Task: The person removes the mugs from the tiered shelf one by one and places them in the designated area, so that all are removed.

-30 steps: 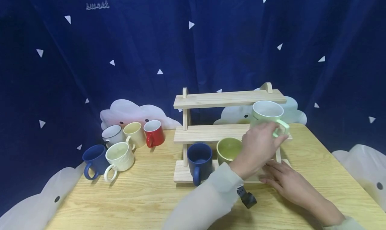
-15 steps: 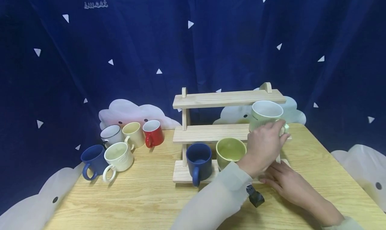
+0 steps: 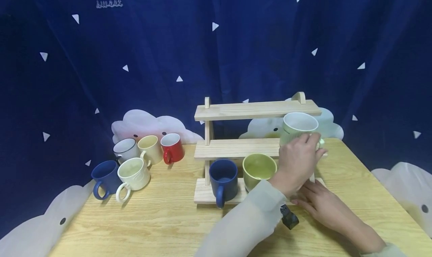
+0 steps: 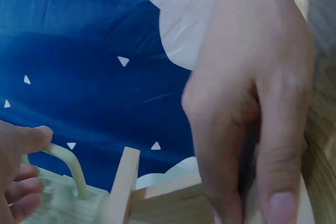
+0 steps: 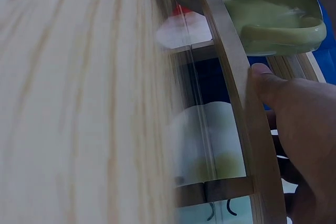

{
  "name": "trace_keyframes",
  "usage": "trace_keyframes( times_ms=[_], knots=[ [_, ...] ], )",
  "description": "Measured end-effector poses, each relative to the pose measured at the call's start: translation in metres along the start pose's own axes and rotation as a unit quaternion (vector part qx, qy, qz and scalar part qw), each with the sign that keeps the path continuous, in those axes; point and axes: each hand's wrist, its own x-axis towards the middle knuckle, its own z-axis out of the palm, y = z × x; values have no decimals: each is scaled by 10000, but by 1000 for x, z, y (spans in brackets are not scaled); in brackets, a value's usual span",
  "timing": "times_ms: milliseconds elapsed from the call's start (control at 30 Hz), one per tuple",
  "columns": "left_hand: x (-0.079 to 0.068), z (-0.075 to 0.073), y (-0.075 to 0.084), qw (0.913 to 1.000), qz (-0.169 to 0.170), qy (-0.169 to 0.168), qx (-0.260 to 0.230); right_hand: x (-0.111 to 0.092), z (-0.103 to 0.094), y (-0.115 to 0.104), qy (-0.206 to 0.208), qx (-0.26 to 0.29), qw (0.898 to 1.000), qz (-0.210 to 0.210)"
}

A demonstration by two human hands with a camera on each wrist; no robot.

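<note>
A light green mug (image 3: 291,131) stands at the right end of the middle tier of the wooden rack (image 3: 233,150). My left hand (image 3: 297,160) pinches its handle between thumb and fingers; in the left wrist view the thumb lies on top of the handle (image 4: 73,167). Below, my right hand (image 3: 325,203) grips the bottom board (image 5: 261,145) near its right end, thumb over the wood. On that lowest tier sit a navy mug (image 3: 223,179) and an olive green mug (image 3: 258,172), the latter close to my left wrist.
At the left of the table (image 3: 162,219) several mugs cluster: a red mug (image 3: 174,152), a yellow mug (image 3: 153,154), a white mug (image 3: 125,149), a cream mug (image 3: 138,176) and a blue mug (image 3: 107,178). A dark curtain (image 3: 256,47) hangs behind the rack.
My left hand has shifted right from the light green mug's front onto its handle, uncovering more of the olive mug. The light green mug's handle has turned slightly. My right hand keeps its place.
</note>
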Motion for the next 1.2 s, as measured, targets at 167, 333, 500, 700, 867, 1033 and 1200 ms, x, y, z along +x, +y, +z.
trace_keyframes(
  times_ms=[167, 333, 500, 700, 867, 1033, 1200],
  knots=[
    [-4, 4, 0, 9991, 28, 329, 256, 0, 1, -1, 22, -20, 10000, -63],
    [-8, 1, -5, 9991, -115, 401, 96, 0, 1, -2, -38, -104, 9999, -49],
    [-11, -5, -11, 9989, -266, 375, -117, 0, -1, -3, -197, -62, 9997, 160],
    [-16, -8, -12, 9919, -831, 248, -927, -1, -3, -5, -356, -27, 9988, 341],
    [-19, -11, -13, 9889, -1006, 264, -1064, -1, -2, -5, -286, 7, 9991, 328],
    [-19, -18, -16, 9829, -1282, 179, -1308, 0, -1, -4, -175, -37, 9995, 257],
    [-21, -24, -23, 9695, -1672, 29, -1790, -2, -2, -5, -191, -90, 9994, 262]
  ],
)
